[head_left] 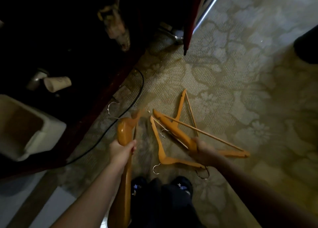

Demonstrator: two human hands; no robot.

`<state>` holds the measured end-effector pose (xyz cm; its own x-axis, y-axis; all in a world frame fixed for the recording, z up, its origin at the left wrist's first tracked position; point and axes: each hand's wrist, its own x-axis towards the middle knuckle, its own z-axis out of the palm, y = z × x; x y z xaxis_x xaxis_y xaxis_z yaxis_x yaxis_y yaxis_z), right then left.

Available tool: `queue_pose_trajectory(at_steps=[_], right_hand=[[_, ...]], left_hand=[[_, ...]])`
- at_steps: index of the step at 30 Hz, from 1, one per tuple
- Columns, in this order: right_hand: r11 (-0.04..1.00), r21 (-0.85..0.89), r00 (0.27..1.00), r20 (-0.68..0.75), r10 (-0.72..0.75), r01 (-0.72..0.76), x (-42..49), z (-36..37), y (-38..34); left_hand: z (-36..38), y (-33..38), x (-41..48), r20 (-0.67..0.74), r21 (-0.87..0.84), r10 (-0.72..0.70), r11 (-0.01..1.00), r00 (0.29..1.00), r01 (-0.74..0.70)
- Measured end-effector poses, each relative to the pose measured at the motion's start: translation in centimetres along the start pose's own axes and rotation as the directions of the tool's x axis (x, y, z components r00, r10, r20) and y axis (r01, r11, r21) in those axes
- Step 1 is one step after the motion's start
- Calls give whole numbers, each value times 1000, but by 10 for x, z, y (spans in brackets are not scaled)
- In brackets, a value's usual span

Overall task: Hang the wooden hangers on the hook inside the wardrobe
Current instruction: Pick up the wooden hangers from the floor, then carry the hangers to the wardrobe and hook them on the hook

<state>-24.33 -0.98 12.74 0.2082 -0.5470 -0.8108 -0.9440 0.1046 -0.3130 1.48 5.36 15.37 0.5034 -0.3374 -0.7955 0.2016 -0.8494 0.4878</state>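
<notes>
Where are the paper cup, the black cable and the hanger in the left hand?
paper cup [57, 86]: head view, middle of its side.
black cable [142, 83]: head view, on its curved bend.
wooden hanger [124, 130] in the left hand [121, 150]: head view, broad part above the grip.

Single head view, wide-angle, steeply downward onto carpet [223, 90]; wardrobe [96, 107] interior at left.

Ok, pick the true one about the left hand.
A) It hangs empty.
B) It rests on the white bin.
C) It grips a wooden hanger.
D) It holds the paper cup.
C: the left hand has its fingers curled round a wooden hanger, whose end sticks out beyond the fist.
</notes>
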Motion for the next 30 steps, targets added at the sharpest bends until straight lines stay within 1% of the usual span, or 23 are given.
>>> queue_pose_trajectory(at_steps=[2,5,8,11,13,15,19,21,25,28,30], right_hand=[[990,120,997,42,70,-74,-36,-25,-22],[983,178,994,106,36,-55,-90,-56,-52],[967,246,988,149,32,-68,-147,-88,-81],[899,418,983,175,62,-131,-201,-119,-114],[839,509,974,205,97,-191,-234,-137,-134],[826,524,970,222,102,-207,-267,-151,-151],[807,569,969,245,17,-158,-317,-161,-172],[826,546,969,249,-2,-138,-335,-162,-184],[857,507,955,287,-70,-90,-358,-164,-210],[887,459,939,328,-108,-58,-369,-166,-227],[902,430,920,365,-144,-29,-370,-168,-235]], left_hand=[[-27,12,-39,23,-39,-16,999,1000,17],[-73,32,-95,91,-107,-32,993,995,42],[-119,53,-148,183,-128,-45,989,982,69],[-162,77,-196,176,-134,-36,989,984,61],[-188,93,-228,172,-137,-1,990,985,25],[-211,107,-259,197,-131,26,991,980,0],[-250,116,-308,193,-144,72,989,979,-45],[-268,111,-324,186,-172,84,984,979,-51],[-291,90,-351,173,-260,62,966,983,-15],[-295,77,-374,166,-340,57,940,985,3],[-294,72,-385,161,-352,67,936,985,-6]])
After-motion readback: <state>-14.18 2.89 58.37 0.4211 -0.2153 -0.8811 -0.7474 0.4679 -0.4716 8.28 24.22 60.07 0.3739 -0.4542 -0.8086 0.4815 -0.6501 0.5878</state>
